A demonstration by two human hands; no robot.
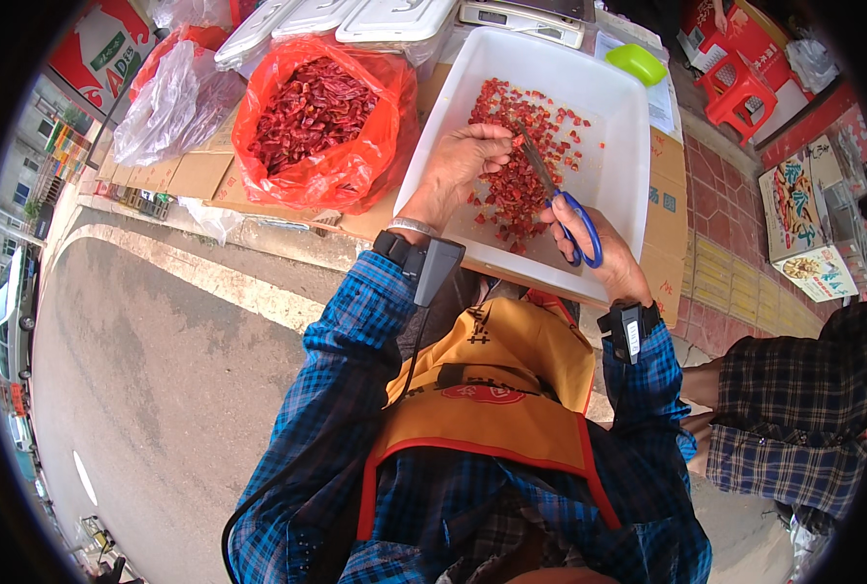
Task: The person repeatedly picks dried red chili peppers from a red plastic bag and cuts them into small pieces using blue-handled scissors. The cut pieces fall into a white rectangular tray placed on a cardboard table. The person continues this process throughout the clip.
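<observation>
My right hand (601, 244) grips a pair of scissors (543, 168) by its blue handles, over a white plastic tub (627, 182). The blades point up and left toward my left hand (470, 157). Between the left thumb and fingertips is a red dried chili (519, 140), mostly covered by the fingers, with the blade tips right beside it. Below both hands, cut chili pieces (524, 193) and some pale seeds lie spread across the tub floor. Left of the tub stands a red plastic bag (375, 164), its mouth folded back around whole dried chilies (309, 113).
Lidded white containers (397, 18) and a weighing scale (524, 25) stand behind the tub. A green scoop (636, 64) rests by its far right corner. Cardboard (667, 219) covers the table. A person in plaid shorts (787, 431) is close on my right.
</observation>
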